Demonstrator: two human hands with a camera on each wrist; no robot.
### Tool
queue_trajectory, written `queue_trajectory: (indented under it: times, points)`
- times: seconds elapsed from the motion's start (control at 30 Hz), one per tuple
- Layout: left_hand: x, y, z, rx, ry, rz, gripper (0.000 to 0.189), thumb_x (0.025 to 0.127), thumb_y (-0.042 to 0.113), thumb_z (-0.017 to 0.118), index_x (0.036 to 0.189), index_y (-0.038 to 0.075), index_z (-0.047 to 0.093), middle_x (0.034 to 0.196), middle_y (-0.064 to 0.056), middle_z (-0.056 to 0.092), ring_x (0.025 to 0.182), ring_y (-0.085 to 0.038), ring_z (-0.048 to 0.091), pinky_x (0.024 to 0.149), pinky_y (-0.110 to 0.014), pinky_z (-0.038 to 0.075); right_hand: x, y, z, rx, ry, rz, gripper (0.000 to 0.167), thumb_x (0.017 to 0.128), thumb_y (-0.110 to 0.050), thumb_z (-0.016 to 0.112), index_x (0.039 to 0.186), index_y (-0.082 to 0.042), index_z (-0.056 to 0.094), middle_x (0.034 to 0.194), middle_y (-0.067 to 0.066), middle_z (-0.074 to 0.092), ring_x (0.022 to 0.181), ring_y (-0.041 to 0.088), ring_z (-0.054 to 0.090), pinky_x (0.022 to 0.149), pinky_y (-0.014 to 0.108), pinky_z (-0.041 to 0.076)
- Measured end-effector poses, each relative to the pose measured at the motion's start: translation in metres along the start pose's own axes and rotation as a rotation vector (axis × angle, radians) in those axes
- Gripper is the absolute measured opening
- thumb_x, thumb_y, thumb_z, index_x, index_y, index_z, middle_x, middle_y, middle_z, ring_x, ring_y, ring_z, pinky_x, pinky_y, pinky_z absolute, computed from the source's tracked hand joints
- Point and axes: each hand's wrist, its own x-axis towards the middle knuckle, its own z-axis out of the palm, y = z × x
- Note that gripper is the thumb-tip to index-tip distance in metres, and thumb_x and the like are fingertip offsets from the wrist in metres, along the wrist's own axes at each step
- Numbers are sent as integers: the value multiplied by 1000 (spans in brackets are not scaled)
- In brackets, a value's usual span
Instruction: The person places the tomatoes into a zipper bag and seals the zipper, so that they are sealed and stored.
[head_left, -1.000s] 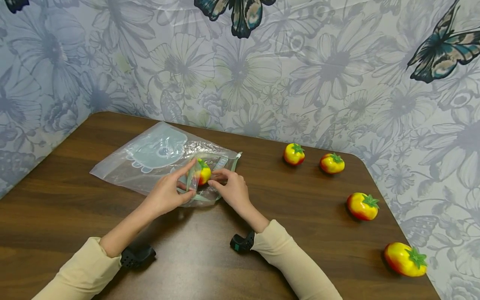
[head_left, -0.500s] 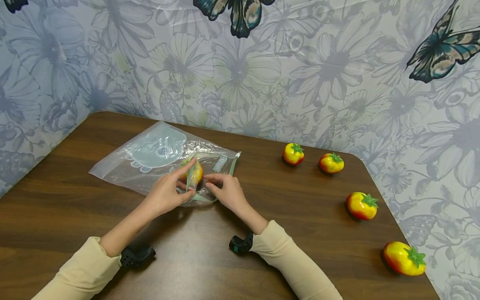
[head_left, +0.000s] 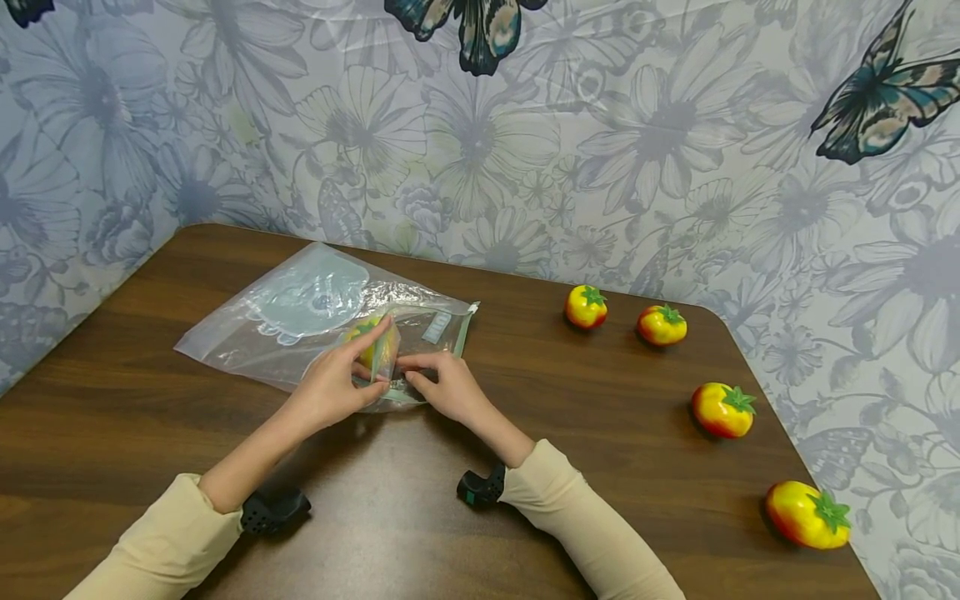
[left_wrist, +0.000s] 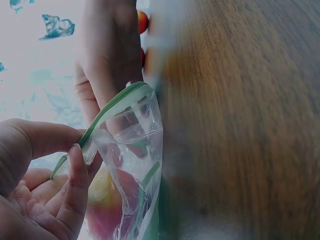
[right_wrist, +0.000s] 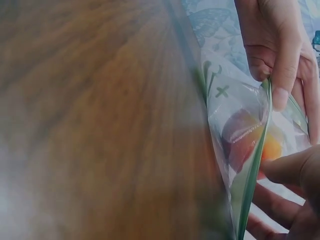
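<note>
In the head view a clear zip bag [head_left: 255, 346] with a pale blue print lies on the table, its green-edged mouth held up toward the right. My left hand [head_left: 337, 379] pinches the mouth's green edge between thumb and finger, as the left wrist view shows closely. Inside the bag, just past the mouth, sits a yellow-and-red toy fruit [right_wrist: 245, 140] with a green leafy top, partly hidden by my left fingers in the head view. My right hand [head_left: 450, 387] is at the mouth, fingers extended toward the fruit, the thumb at or near its side in the right wrist view.
Several matching toy fruits lie along the table's right side: one at the back [head_left: 585, 307], one beside it [head_left: 662, 326], one further forward [head_left: 723, 410] and one near the front right edge [head_left: 807, 514]. A flower-patterned wall covering [head_left: 480, 167] borders the brown table [head_left: 405, 508].
The toy fruit has slid left, deeper into the bag, and my right hand has followed it leftward. My left hand keeps its pinch on the bag edge with hardly any movement.
</note>
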Motion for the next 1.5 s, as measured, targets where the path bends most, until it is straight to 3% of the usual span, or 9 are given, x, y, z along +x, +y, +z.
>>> queue_trajectory:
  times: [0.2,0.4,0.57,0.73,1.0,1.3,1.5]
  points:
    - [-1,1,1,-15,-4,-3,81,77,0,73,147,9,32,122,-29,50,79,-24,64,57,-31,49,-6,5,-7,148,-10,5,26,94,-8,57,118,-7,66,109,4,66,108,13,56,89,31,43]
    - [-2,3,2,-16,-4,1,82,76,0,74,147,8,32,111,-26,55,79,-24,65,57,-31,49,-16,11,-19,260,-18,-38,29,96,-8,53,122,2,61,110,14,65,105,23,58,88,37,45]
    - [-4,5,4,-24,-10,-8,83,76,-1,74,147,8,31,102,-22,56,78,-24,65,56,-30,49,-32,-2,-40,329,-2,-40,28,94,1,51,119,12,56,113,27,59,105,36,57,89,44,44]
    - [-5,6,4,-40,-6,-14,83,75,-1,74,146,7,32,96,-19,56,79,-24,65,56,-29,49,-49,-5,-63,349,42,14,27,93,4,51,117,16,56,112,30,59,105,41,55,90,43,44]
    - [-8,7,4,-39,-11,-13,84,76,-1,74,147,8,31,91,-16,56,78,-24,65,57,-30,50,-73,44,-88,402,142,104,29,95,-7,54,120,8,58,113,25,60,109,31,56,93,32,42]
    - [-10,10,5,-24,-10,-3,83,75,0,74,146,6,32,87,-14,58,75,-20,64,60,-32,50,-110,75,-133,326,329,194,30,97,-11,53,119,7,58,113,23,61,108,37,54,88,21,43]
    - [-11,11,5,-22,-10,-9,82,76,0,74,146,6,32,87,-14,58,75,-21,64,58,-31,50,-135,88,-165,246,471,205,30,97,-13,51,120,7,58,110,20,63,102,28,58,86,19,43]
